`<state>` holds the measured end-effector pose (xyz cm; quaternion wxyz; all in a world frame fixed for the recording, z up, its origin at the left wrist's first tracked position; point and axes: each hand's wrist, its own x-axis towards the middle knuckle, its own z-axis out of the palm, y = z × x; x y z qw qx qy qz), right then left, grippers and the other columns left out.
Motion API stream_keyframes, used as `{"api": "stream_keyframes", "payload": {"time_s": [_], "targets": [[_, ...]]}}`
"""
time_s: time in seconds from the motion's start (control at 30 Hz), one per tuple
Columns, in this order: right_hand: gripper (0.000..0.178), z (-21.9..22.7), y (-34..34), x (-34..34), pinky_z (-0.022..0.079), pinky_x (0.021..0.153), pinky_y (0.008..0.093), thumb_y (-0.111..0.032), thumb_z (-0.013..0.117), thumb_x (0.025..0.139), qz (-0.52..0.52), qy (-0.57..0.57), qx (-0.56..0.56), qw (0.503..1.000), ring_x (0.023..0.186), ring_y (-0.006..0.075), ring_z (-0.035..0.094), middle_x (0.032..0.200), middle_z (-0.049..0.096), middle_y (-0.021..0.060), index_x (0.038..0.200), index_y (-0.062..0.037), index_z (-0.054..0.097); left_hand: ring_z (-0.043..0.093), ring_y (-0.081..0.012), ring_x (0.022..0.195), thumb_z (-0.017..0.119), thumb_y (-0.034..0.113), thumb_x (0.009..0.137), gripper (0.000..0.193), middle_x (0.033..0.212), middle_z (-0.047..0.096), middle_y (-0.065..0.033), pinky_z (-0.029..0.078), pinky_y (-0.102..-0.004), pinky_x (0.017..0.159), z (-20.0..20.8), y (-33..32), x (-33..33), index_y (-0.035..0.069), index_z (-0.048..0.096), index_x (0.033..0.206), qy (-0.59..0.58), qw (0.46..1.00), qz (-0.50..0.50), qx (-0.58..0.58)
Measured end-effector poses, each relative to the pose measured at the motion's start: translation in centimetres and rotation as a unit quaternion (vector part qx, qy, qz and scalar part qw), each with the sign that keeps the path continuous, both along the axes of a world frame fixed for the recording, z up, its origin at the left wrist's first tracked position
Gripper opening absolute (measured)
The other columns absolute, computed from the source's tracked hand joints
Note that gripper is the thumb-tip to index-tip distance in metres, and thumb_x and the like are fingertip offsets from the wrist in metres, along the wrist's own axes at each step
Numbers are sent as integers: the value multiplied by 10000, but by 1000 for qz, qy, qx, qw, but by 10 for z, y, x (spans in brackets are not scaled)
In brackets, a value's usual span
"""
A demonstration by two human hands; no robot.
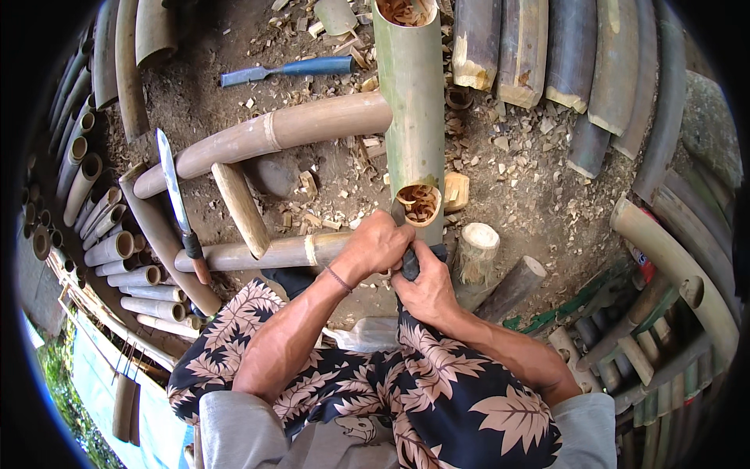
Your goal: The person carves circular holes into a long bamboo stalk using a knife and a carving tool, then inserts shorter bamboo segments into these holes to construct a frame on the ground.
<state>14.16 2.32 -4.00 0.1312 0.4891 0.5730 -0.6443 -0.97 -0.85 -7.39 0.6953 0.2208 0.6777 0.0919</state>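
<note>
A thick green bamboo pole (414,117) runs away from me, close to my lap. An oval opening cut in its near part is full of curled shavings (420,205); another opening with shavings shows at the top edge. My right hand (428,288) is closed round the dark handle (410,264) of a carving knife. My left hand (376,244) is closed too, gripping the tool farther forward, against the right hand. Part of a narrow dark blade (398,212) shows at the opening's left rim; the fingers hide the rest.
A blue-handled chisel (289,69) lies on the chip-strewn ground. A long knife (173,184) rests at left near a short wooden stick (240,209). Brown bamboo (289,129) meets the pole from the left. Wooden stumps (478,248) stand right; bamboo lengths (569,66) line both sides.
</note>
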Motion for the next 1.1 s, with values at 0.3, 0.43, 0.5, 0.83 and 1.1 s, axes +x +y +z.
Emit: {"api": "stream_keyframes", "payload": {"time_s": [0.3, 0.43, 0.5, 0.83, 1.1], "targets": [[345, 21, 100, 21, 550, 654, 488, -170, 664, 824, 291, -28, 198, 935, 761, 414, 680, 808, 674, 234, 1139, -55, 581, 557, -161, 495, 479, 326, 978, 485, 560, 587, -86, 448, -315, 503, 16, 29, 71, -45, 624, 701, -75, 931, 357, 32], [275, 27, 147, -26, 547, 567, 468, -222, 692, 815, 528, -8, 246, 813, 639, 380, 687, 698, 676, 194, 1022, -58, 615, 515, -129, 513, 484, 342, 982, 415, 592, 555, -39, 409, -283, 506, 25, 38, 70, 27, 609, 742, -136, 821, 554, 6], [244, 32, 152, -55, 564, 592, 437, -220, 707, 807, 631, -18, 239, 738, 708, 316, 722, 751, 708, 157, 996, -71, 671, 514, -134, 556, 492, 394, 1005, 389, 653, 579, -41, 386, -256, 513, 25, 35, 71, 57, 607, 849, -223, 720, 657, 20], [135, 23, 136, -115, 576, 622, 379, -178, 672, 775, 747, 64, 289, 596, 705, 264, 728, 753, 726, 102, 837, -71, 726, 617, -140, 800, 434, 475, 1012, 423, 854, 637, -15, 510, -329, 767, 17, 9, 64, 91, 594, 1091, -432, 588, 683, 37], [343, 52, 78, 3, 516, 805, 382, -276, 452, 1015, 112, -19, 26, 993, 841, 257, 693, 794, 724, 131, 1041, 30, 605, 510, -402, 1267, 705, 355, 839, 832, 1332, 506, -308, 391, -406, 1077, 69, -64, 90, -92, 328, 1431, -81, 948, 170, 256]]}}
